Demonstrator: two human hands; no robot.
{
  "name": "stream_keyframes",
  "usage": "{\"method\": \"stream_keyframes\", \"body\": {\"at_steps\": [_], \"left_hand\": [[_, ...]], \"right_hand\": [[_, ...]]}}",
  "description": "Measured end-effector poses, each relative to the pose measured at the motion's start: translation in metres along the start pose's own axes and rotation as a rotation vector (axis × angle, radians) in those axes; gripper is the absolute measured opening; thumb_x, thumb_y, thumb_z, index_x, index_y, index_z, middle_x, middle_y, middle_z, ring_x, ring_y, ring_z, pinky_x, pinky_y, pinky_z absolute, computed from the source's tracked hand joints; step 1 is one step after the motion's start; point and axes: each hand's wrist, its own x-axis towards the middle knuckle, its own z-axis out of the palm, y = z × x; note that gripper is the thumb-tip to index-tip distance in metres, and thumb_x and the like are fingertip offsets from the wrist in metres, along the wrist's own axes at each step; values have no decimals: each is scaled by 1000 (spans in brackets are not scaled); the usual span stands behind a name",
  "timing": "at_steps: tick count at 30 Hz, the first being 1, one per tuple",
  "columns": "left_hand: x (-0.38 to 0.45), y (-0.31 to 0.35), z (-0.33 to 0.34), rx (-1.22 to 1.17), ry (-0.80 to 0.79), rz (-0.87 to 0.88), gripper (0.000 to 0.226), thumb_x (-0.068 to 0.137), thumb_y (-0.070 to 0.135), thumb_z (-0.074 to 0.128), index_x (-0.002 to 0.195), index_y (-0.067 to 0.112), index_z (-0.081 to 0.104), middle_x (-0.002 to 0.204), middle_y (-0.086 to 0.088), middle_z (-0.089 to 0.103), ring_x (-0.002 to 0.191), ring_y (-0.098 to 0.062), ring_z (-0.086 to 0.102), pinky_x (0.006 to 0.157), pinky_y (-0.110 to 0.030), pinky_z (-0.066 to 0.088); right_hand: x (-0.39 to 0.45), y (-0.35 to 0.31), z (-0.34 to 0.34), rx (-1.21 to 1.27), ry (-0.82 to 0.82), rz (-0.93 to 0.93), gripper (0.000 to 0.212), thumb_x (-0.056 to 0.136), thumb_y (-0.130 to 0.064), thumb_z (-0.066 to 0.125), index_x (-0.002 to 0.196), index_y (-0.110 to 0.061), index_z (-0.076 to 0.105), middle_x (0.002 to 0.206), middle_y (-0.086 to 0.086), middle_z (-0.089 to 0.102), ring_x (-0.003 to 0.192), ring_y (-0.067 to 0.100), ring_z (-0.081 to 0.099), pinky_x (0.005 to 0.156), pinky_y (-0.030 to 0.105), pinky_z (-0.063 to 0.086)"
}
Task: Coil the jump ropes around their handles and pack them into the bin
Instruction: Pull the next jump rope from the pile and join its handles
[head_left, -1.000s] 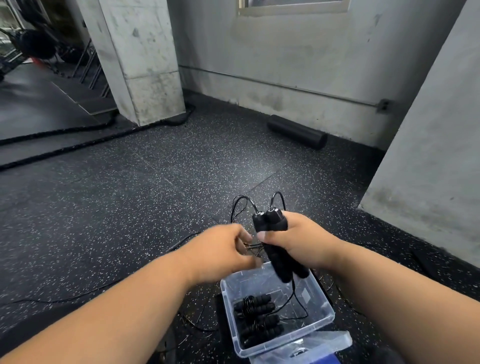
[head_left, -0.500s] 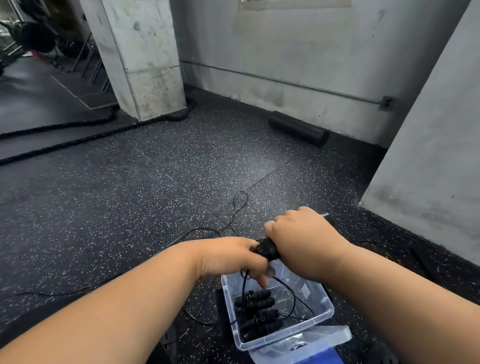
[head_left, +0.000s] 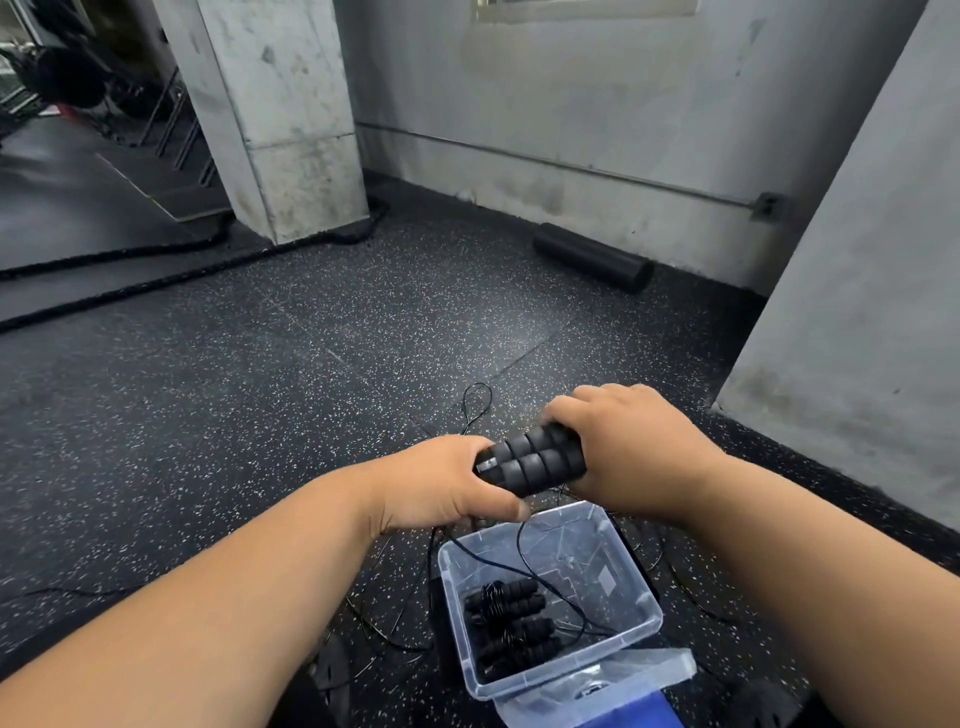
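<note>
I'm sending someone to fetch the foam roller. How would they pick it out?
Look along the grey back wall, under the thin metal pipe. The foam roller lies on the speckled floor against it, a short, thick black cylinder, unlike the long battle rope by the pillar.

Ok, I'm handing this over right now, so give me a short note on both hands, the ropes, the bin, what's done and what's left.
Right hand grips one end of the two black handles, held side by side above the floor.
Left hand holds their other end; I can't tell whether it also pinches the cord.
The cord trails loose into the clear bin and over the floor.
Done: two coiled ropes lie in the bin.
Left: coil this cord round the handles and pack it.
</note>
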Motion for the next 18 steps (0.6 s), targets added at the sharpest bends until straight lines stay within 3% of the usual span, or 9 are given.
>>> {"method": "stream_keyframes", "body": {"at_steps": [4,7,10,12,14,16,18], "left_hand": [[0,0,10,147,21,-98,45,74,37,91,106,25,61,85,11,65,72,-8,57,64,-26,44],[1,-3,21,199,64,-124,55,64,53,93,101,31,59,85,15,66,71,-6,58,62,-26,43],[5,-3,18,210,226,-81,43,67,41,87,96,30,57,83,10,68,67,-8,59,58,-26,43],[7,0,8,87,356,-43,39,69,33,85,98,30,59,84,7,71,64,-9,62,58,-25,48],[8,4,0,-239,412,17,39,76,23,84,106,25,60,88,3,70,64,-12,63,66,-34,60],[8,10,-3,-592,406,99,30,88,10,78,108,16,56,86,1,58,59,-8,54,70,-33,61],[8,17,-4,-772,414,158,23,95,6,71,105,15,52,83,3,51,56,-5,43,64,-28,56]], "right_hand": [[-1,-9,11,-10,3,-59,23,77,-34,60,98,-31,49,94,-7,55,87,22,56,71,36,45],[1,-15,17,-101,70,-101,25,74,-35,64,93,-30,49,89,-5,55,81,23,56,66,37,42],[3,-12,17,-74,236,-22,47,70,-32,68,116,-29,57,105,-1,57,95,26,56,80,40,45],[3,-11,11,121,387,104,81,71,-28,74,147,-33,44,132,1,51,118,26,52,104,42,43],[1,-16,5,431,448,248,103,76,-30,81,159,-37,21,148,-3,39,132,16,45,114,37,38],[1,-26,4,829,312,373,106,82,-30,82,160,-42,10,150,-11,37,133,6,44,106,30,44],[0,-42,14,1180,-42,343,95,88,-28,80,159,-44,19,148,-16,42,135,3,45,100,22,44]]}}
